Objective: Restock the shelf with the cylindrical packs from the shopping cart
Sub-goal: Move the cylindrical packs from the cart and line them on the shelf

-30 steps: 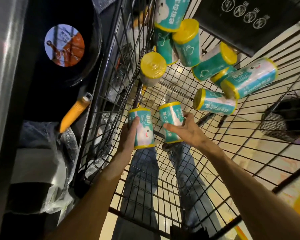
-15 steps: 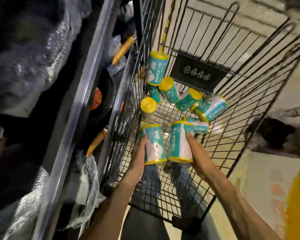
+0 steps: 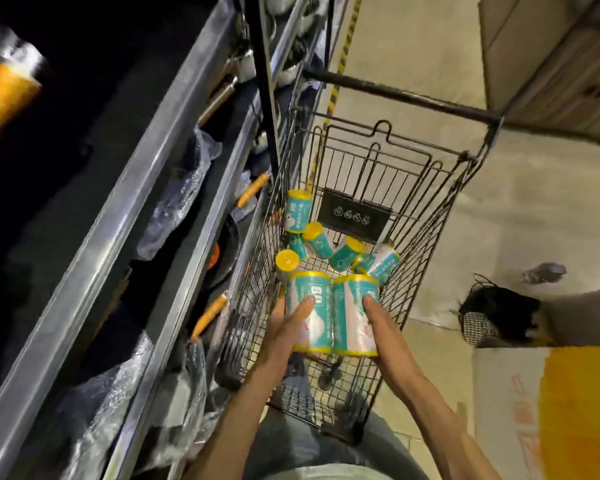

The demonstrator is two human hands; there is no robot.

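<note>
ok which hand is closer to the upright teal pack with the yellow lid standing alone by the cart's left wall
Left. The left hand, gripping its own teal cylindrical pack, sits just below the upright yellow-lidded pack. The right hand holds another pack farther to the right.

Teal-and-white packs [image 3: 310,311] with yellow lids, black wire cart [image 3: 426,237].

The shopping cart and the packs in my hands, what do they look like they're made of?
The shopping cart looks like dark coated steel wire: thin bars in a see-through grid. The pack in the left hand and the pack in the right hand seem wrapped in glossy printed plastic film, teal and white with yellow rims; it glints. Contents can't be told.
</note>
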